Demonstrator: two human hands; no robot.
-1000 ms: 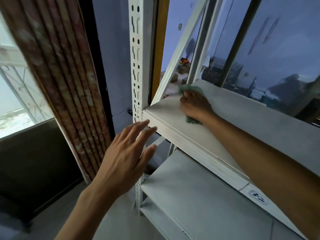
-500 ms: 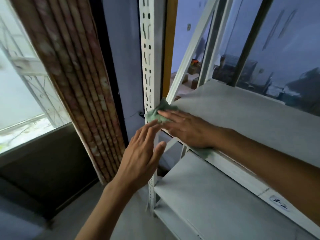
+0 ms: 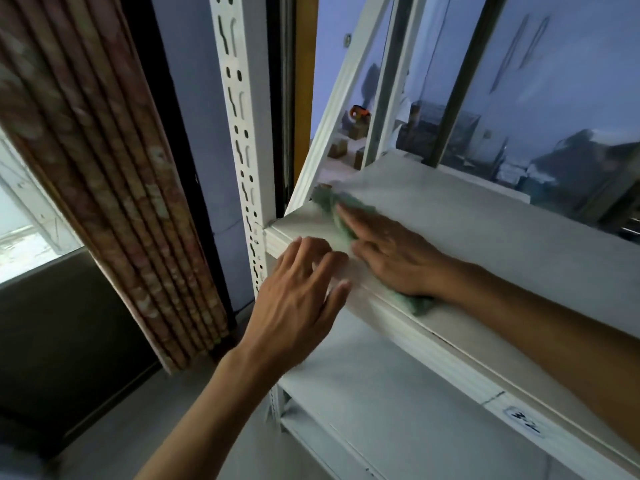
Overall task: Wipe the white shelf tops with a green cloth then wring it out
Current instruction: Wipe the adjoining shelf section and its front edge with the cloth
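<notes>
My right hand (image 3: 391, 251) lies flat on a green cloth (image 3: 337, 211), pressing it onto the white shelf top (image 3: 485, 230) near its left front corner. The cloth sticks out beyond the fingertips and again under the wrist at the shelf's front edge. My left hand (image 3: 298, 299) hovers with fingers spread just in front of that corner, holding nothing, close to the shelf's front lip. A lower white shelf (image 3: 381, 393) sits below.
A perforated white upright post (image 3: 242, 133) stands at the shelf's left corner, with a diagonal white brace (image 3: 339, 98) behind. A folded patterned curtain (image 3: 104, 174) hangs to the left. Glass panes (image 3: 554, 98) run behind the shelf. A label (image 3: 526, 420) marks the front rail.
My right hand has slid the cloth from the left front corner back and to the right on the shelf top. The left hand has moved closer to the shelf edge.
</notes>
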